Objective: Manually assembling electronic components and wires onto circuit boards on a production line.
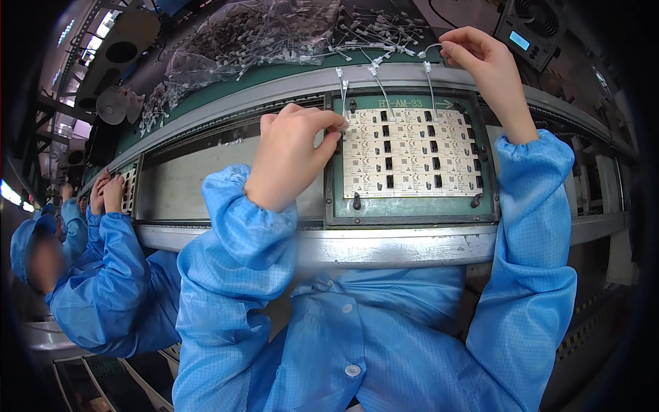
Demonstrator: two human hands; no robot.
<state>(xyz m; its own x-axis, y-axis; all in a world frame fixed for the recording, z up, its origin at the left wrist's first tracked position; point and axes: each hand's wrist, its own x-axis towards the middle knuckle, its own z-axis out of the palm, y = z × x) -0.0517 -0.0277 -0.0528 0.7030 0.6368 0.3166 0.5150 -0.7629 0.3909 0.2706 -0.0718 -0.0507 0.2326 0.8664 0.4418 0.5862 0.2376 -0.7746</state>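
A green carrier frame (412, 208) holds a panel of white printed circuit modules (412, 152) with black connectors, in several rows. My left hand (292, 154) is at the panel's upper left corner, thumb and index finger pinched on the lower end of a short white connector cable (344, 96). Beyond the frame's upper right, my right hand (484, 62) pinches another short white cable (431, 48), its plug sticking out to the left. Two more cables, a middle one (382, 86) and a right one (430, 86), run from the panel's top row over the metal rail.
Loose white cables (381, 31) and a clear plastic bag (254, 38) of them lie on the far green bench. A device with a lit display (519, 41) stands far right. Metal rails (405, 247) border the line. A co-worker in blue (103, 281) works at left.
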